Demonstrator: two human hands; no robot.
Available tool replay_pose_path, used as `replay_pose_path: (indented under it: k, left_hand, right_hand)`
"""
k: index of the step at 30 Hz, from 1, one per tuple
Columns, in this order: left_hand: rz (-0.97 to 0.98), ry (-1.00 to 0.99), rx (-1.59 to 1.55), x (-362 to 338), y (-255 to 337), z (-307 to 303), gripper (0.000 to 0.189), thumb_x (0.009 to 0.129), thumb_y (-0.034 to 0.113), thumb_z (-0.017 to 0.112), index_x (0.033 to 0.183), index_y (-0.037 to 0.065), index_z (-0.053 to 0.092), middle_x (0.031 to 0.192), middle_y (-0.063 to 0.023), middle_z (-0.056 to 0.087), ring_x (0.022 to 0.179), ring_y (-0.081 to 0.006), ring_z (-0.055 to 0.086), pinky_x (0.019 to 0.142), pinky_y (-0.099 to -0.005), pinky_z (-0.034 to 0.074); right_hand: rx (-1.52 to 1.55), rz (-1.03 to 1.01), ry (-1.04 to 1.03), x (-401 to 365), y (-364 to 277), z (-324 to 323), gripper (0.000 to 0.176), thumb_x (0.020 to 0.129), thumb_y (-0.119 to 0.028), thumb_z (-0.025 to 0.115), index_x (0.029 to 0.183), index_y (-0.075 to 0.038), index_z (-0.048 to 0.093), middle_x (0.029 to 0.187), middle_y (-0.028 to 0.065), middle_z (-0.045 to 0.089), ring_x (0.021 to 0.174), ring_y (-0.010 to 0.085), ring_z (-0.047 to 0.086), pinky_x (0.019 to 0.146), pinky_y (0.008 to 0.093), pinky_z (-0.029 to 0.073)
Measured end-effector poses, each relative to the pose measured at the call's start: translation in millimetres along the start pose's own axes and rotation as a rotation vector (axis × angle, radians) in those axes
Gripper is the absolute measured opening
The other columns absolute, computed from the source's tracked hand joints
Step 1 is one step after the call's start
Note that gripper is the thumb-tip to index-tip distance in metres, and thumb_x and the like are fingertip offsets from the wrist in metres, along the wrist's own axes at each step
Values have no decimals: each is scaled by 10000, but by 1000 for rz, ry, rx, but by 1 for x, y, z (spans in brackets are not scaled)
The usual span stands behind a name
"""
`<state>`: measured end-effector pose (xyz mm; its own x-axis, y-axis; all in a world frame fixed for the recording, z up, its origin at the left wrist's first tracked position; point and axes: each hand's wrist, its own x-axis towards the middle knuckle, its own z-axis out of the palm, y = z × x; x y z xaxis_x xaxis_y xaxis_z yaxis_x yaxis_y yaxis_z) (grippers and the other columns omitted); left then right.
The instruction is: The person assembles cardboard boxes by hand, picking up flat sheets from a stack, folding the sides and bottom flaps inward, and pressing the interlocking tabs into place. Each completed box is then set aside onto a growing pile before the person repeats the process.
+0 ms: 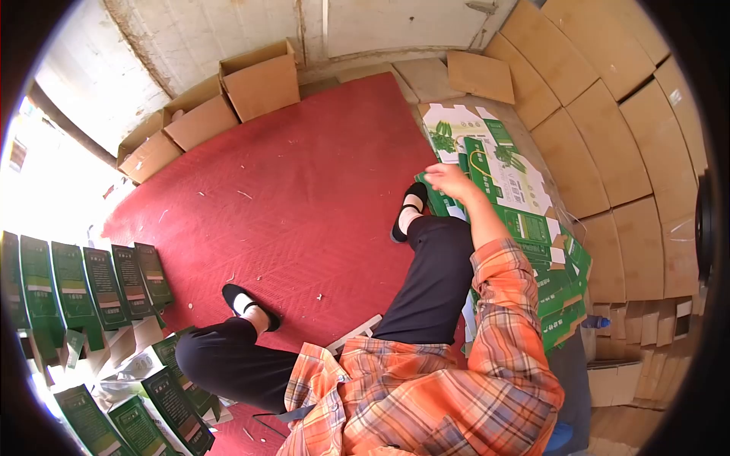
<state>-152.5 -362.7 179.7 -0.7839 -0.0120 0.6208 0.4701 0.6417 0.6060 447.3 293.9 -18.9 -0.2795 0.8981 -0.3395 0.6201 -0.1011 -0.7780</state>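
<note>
My right hand (449, 182) reaches forward over the left edge of a pile of flat printed cartons. Its fingers are bent together near a green carton edge; what they hold, if anything, I cannot make out. Beside the hand lies a green carton with a yellow cord handle (477, 162). White-and-green unfolded carton sheets (521, 186) spread to its right, printed with green vegetables. More green flat cartons (559, 292) are stacked nearer my right elbow. My left hand is out of view.
Several standing green cartons (103, 285) fill the left side. Open brown boxes (262, 83) line the back wall, and brown boxes (608, 137) are stacked high at right. My shoes rest on a red mat (304, 167) with small scraps. A blue-capped bottle (597, 322) lies at right.
</note>
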Motion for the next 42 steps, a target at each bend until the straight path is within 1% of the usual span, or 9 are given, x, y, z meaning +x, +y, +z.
replay_pose_path:
  k: [5, 9, 14, 16, 17, 23, 26, 29, 42]
  left_hand:
    - [103, -1, 34, 1, -1, -3, 386, 928, 241, 583, 1242, 17, 577, 1231, -125, 598, 1092, -278, 586, 889, -445, 504]
    - [189, -4, 39, 8, 5, 2, 371, 932, 229, 580, 1232, 12, 584, 1224, -127, 601, 1090, -278, 588, 890, -445, 503]
    - [353, -15, -16, 17, 27, 42, 354, 936, 215, 575, 1220, 5, 593, 1216, -129, 606, 1088, -279, 590, 892, -445, 503]
    - [775, 0, 222, -33, 105, 115, 279, 936, 136, 584, 1168, -13, 629, 1161, -134, 637, 1060, -285, 607, 919, -410, 473]
    - [695, -124, 130, -53, 133, 148, 247, 934, 112, 592, 1152, 10, 649, 1175, -122, 631, 1067, -274, 594, 915, -402, 461]
    - [820, -576, -126, -161, 236, 277, 234, 864, 15, 608, 1092, 10, 660, 1219, -137, 565, 1174, -301, 499, 1008, -413, 392]
    - [932, -752, -172, -192, 253, 308, 286, 774, -32, 635, 1052, 36, 652, 1183, -142, 547, 1157, -338, 484, 1014, -454, 366]
    - [953, -839, -170, -212, 239, 331, 283, 768, -24, 638, 1041, 52, 647, 1151, -124, 552, 1145, -337, 479, 996, -465, 367]
    - [717, -1049, -346, -225, 235, 341, 209, 773, -47, 621, 969, 16, 652, 970, -132, 599, 920, -295, 597, 804, -365, 479]
  right_hand:
    - [267, 477, 414, -43, 113, -39, 277, 894, -260, 607, 1126, -110, 624, 904, 19, 661, 730, 126, 624, 568, 305, 466]
    - [575, 756, 630, -81, 233, -43, 364, 917, -249, 558, 1254, -116, 522, 1098, 98, 620, 928, 240, 633, 676, 386, 510]
    - [964, 771, 817, -119, 269, -30, 398, 937, -221, 533, 1291, -53, 461, 1192, 143, 578, 1014, 288, 619, 780, 447, 533]
    - [1151, 721, 884, -127, 281, -30, 398, 949, -199, 526, 1288, -6, 446, 1222, 157, 566, 1030, 300, 616, 832, 473, 539]
    - [1154, 723, 892, -125, 282, -29, 398, 949, -199, 526, 1288, -6, 446, 1222, 157, 566, 1030, 300, 616, 832, 473, 539]
    - [1345, 563, 842, -103, 311, -29, 347, 933, -298, 595, 1173, -54, 536, 1085, 112, 634, 903, 233, 657, 634, 351, 540]
    - [1349, 736, 935, -89, 313, -35, 285, 872, -417, 684, 946, -151, 611, 758, -34, 635, 576, 82, 576, 406, 211, 400]
    - [1296, 869, 959, -70, 307, -44, 299, 852, -419, 709, 952, -155, 610, 725, -44, 604, 575, 77, 562, 411, 214, 401]
    - [1561, 24, 803, -7, 170, -155, 219, 874, -82, 549, 1032, 66, 519, 1026, 205, 633, 915, 323, 647, 733, 378, 580]
